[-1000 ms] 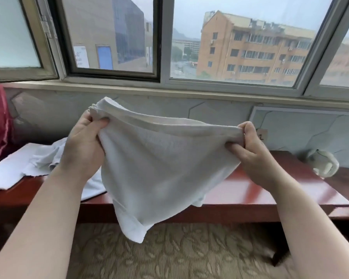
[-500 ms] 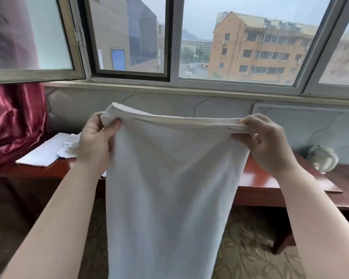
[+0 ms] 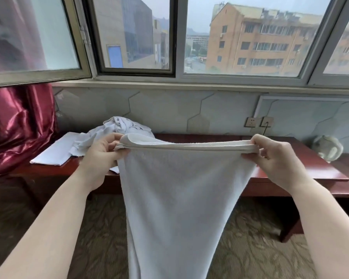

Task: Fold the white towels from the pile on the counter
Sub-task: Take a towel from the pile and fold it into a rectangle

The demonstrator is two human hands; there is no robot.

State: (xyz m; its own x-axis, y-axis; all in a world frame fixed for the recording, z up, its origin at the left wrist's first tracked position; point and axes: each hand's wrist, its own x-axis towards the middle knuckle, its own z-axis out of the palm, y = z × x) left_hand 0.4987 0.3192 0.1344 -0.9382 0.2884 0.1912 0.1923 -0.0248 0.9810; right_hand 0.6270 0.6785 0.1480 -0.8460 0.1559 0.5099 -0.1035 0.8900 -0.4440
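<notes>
The left hand (image 3: 101, 156) and right hand (image 3: 274, 158) each pinch an end of a doubled white towel (image 3: 179, 198), stretched taut between them and hanging below. Beyond the left hand, a crumpled pile (image 3: 121, 127) waits on the counter (image 3: 290, 170), so I reckon most folding remains.

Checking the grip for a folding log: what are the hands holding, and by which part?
One white towel, hanging lengthwise: left hand and right hand each pinch an end of its doubled top edge.
</notes>
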